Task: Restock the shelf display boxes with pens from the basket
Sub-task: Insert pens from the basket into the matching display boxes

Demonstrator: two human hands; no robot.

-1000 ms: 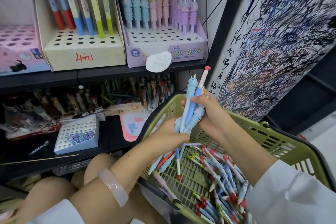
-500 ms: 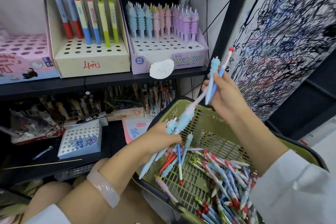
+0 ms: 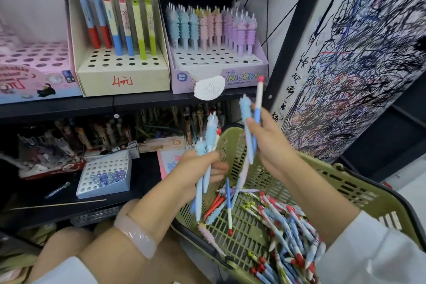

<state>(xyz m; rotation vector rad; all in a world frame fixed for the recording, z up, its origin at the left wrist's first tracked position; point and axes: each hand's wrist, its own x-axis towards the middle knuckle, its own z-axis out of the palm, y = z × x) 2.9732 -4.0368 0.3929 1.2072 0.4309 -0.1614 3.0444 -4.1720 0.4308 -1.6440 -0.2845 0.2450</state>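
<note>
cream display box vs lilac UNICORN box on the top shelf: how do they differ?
The cream display box holds six tall, smooth pens; the lilac UNICORN box holds many shorter ribbed pastel ones. The cream box has handwritten red marking; the UNICORN box is printed. Both keep pens at the back, with front holes empty.

The lilac display box point(image 3: 219, 74) on the upper shelf carries the word "UNICORN" in teal capitals on its front face, with a handwritten "4元" just above the word's first letters. Left of the word, on the same face, sits a round dark blue badge with white characters too small to read. The cream display box point(image 3: 122, 78), just left of the lilac display box, has "4元" handwritten in red on its front. Below the lilac display box, on the lower shelf, a tan carton point(image 3: 161, 144) shows a circled "6". The scribbled board point(image 3: 345, 71), right of the lilac display box, bears black handwritten characters that cannot be made out
</note>
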